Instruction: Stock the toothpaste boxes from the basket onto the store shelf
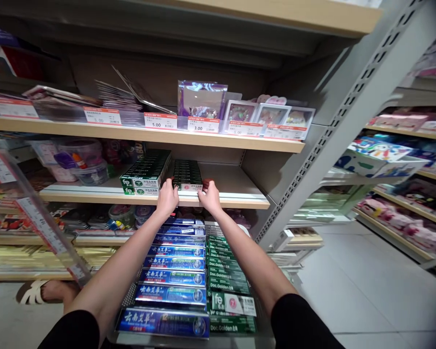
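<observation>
Shelving unit (314,155) fills most of the view, grey uprights with wood-edged shelves. Pale tiled floor (352,291) at right. Upper shelf (105,126) carries flat packets and clear-front packs behind red-and-white price labels; one reads 5.00, another 3.00.

Middle shelf (236,182) is where the hands are; its right part is bare. Clear tubs (87,162) sit toward its left end.

Perforated basket (214,230) is below, between the forearms, two columns of cartons in it. Left column: blue cartons (169,293), front one lying nearest the camera. Right column: green cartons (227,283), marked Doc.Golden, one with its white-panel face up.

On the middle shelf: green carton stack (145,174), two layers at the front, left of the hands. Just right of it, the small carton row (187,174), near the shelf's front edge, between the two hands.

Left hand (167,198) at the row's left end, right hand (210,196) at its right end. Fingers of both are bent in around the ends; can't tell how firmly they grip, or whether the row is lifted. Both wrists are over the shelf's front edge.
</observation>
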`<state>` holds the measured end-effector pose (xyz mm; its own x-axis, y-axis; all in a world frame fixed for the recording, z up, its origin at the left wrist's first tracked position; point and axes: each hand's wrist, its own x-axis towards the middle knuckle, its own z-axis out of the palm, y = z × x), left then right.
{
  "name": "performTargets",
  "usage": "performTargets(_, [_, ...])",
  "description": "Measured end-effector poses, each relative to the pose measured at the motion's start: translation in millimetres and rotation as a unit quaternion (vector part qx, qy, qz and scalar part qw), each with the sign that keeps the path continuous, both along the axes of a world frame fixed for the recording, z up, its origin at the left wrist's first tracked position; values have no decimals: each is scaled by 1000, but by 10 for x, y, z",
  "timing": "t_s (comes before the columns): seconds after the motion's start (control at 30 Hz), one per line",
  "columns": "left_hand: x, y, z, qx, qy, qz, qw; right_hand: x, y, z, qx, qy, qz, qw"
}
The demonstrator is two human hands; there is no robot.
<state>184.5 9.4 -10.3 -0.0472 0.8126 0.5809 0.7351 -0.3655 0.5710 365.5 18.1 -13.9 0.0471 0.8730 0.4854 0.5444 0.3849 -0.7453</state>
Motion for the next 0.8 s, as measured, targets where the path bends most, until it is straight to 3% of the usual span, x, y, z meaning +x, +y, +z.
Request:
performTargets(0.1, [2, -212, -23, 57, 4, -46, 997, 65, -189, -4, 35, 115, 37, 992])
performTargets(0.2, [32, -577, -61, 79, 31, -119, 989, 262, -574, -53, 58, 110, 49, 991])
performTargets(0.3, [132, -1004, -116, 14, 91, -245, 965, 588, -1014, -190, 29, 3, 35, 999])
performTargets(0.4, [333, -1370, -203, -89, 164, -397, 899, 910, -1303, -376, -45, -139, 35, 989])
performTargets(0.47, [518, -1546, -284, -141, 226, -458, 848, 1043, -1371, -499, -95, -237, 36, 966])
performTargets(0.6, [900, -1714, -523, -171, 362, -464, 790, 1054, -1342, -725, -187, -390, 5, 901])
performTargets(0.7, [1070, -1692, -752, -161, 386, -451, 789, 974, -1321, -868, -237, -425, -7, 874])
performTargets(0.8, [1090, -1604, -928, -177, 390, -443, 788, 962, -1311, -948, -256, -420, -3, 871])
